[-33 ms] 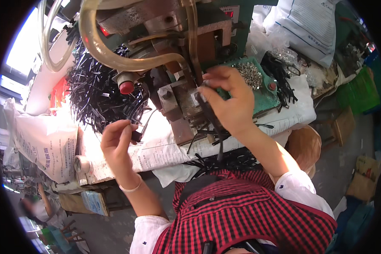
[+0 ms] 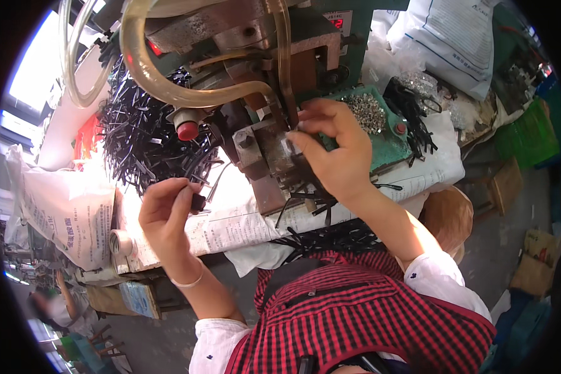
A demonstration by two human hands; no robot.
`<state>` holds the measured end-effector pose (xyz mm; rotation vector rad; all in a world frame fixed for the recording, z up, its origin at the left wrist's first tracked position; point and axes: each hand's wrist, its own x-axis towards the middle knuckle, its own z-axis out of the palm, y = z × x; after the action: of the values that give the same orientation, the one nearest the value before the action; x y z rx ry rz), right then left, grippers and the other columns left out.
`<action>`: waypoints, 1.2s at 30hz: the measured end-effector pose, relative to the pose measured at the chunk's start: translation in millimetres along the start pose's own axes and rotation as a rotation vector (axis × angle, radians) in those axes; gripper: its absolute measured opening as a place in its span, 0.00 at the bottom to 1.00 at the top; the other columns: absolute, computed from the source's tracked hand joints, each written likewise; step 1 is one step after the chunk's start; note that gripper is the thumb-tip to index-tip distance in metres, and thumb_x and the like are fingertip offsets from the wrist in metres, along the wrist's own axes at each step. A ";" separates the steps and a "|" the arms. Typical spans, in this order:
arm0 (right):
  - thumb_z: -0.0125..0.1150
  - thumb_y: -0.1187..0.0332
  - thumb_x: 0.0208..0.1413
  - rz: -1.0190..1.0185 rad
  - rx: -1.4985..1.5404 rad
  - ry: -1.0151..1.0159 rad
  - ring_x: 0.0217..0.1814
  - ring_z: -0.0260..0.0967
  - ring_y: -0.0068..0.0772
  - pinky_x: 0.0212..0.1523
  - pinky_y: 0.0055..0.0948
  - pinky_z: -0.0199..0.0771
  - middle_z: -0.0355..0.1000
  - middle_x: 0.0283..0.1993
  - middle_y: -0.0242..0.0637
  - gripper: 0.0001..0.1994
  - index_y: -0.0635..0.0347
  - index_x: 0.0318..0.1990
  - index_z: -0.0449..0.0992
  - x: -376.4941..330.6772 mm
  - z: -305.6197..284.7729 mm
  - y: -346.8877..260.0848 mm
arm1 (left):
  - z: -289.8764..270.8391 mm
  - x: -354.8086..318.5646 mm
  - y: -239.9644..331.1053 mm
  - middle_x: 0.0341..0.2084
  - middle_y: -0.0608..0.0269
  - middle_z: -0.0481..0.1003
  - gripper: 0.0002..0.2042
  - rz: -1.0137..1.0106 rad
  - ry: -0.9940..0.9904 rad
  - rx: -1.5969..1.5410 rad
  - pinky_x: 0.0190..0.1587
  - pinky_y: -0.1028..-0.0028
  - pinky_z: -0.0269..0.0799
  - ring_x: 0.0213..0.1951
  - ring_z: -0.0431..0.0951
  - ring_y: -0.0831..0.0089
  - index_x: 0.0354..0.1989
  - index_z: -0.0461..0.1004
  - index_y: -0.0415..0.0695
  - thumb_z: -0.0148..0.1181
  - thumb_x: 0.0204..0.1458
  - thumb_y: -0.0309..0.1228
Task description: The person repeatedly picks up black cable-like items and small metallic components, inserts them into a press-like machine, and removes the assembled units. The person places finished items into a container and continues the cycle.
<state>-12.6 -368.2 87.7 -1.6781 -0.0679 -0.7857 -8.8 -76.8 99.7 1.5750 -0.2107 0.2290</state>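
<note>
My left hand (image 2: pixel 167 215) pinches a short black strip (image 2: pixel 198 202) between thumb and fingers, above the paper-covered bench and beside the black heap. My right hand (image 2: pixel 340 146) is at the machine's metal fixture (image 2: pixel 274 149), fingers curled and thumb tip brought toward them. Whatever lies between those fingertips is too small to make out. Just past the hand stands a green tray (image 2: pixel 396 140) with small shiny metal pieces (image 2: pixel 364 111) in it.
A big pile of black strips (image 2: pixel 149 134) lies left of the machine. A thick clear hose (image 2: pixel 168 93) loops above the fixture, near a red button (image 2: pixel 187 129). More black strips (image 2: pixel 330 238) hang at the bench's front edge. White sacks (image 2: pixel 452 40) stand at the back right.
My left hand has shifted slightly left with its strip. The dark strip that hung below my right thumb at the fixture no longer shows there. My right hand has barely moved.
</note>
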 end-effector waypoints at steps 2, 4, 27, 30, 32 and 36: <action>0.74 0.75 0.52 0.004 -0.014 -0.042 0.44 0.83 0.30 0.46 0.28 0.78 0.82 0.42 0.40 0.21 0.64 0.53 0.75 -1.1 0.9 -8.5 | 14.4 2.5 39.2 0.37 0.58 0.82 0.09 0.221 0.060 0.230 0.43 0.80 0.76 0.39 0.81 0.78 0.43 0.80 0.32 0.66 0.54 0.11; 0.73 0.75 0.52 0.050 0.034 -0.054 0.45 0.82 0.30 0.48 0.28 0.78 0.82 0.42 0.40 0.23 0.64 0.56 0.73 -1.7 3.9 -13.6 | 33.3 0.5 60.2 0.38 0.58 0.82 0.10 0.299 0.166 0.361 0.44 0.79 0.76 0.40 0.80 0.78 0.43 0.80 0.31 0.66 0.52 0.10; 0.68 0.69 0.51 0.183 -0.796 -0.161 0.45 0.77 0.52 0.47 0.44 0.76 0.80 0.40 0.43 0.09 0.58 0.40 0.83 -25.1 -133.3 74.6 | 62.0 37.3 85.5 0.37 0.49 0.83 0.08 0.519 -0.070 0.348 0.38 0.78 0.78 0.35 0.82 0.70 0.43 0.80 0.28 0.60 0.57 0.10; 0.69 0.68 0.49 -0.001 -0.951 -0.109 0.45 0.75 0.51 0.48 0.46 0.75 0.77 0.36 0.40 0.06 0.55 0.34 0.83 -30.3 -120.1 80.7 | 63.7 36.2 88.3 0.37 0.47 0.83 0.07 0.385 -0.190 0.124 0.39 0.77 0.79 0.36 0.83 0.70 0.42 0.80 0.28 0.63 0.55 0.12; 0.69 0.68 0.49 -0.039 -1.007 -0.120 0.45 0.74 0.50 0.48 0.46 0.75 0.76 0.35 0.40 0.05 0.54 0.33 0.82 -25.2 -110.8 85.5 | 56.3 1.2 93.5 0.36 0.47 0.83 0.07 0.239 -0.269 -0.027 0.40 0.77 0.79 0.37 0.83 0.69 0.42 0.80 0.28 0.65 0.54 0.13; 0.65 0.70 0.52 0.056 -1.014 -0.117 0.41 0.77 0.51 0.46 0.44 0.76 0.78 0.33 0.41 0.02 0.56 0.32 0.81 -23.1 -109.4 81.3 | 67.0 -57.5 59.4 0.34 0.51 0.82 0.07 -0.593 -0.944 -0.631 0.40 0.74 0.77 0.36 0.82 0.68 0.38 0.81 0.29 0.70 0.51 0.16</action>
<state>-43.7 -479.5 12.0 -2.6635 0.3524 -0.7160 -79.6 -145.4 140.0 0.9447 -0.4733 -0.9798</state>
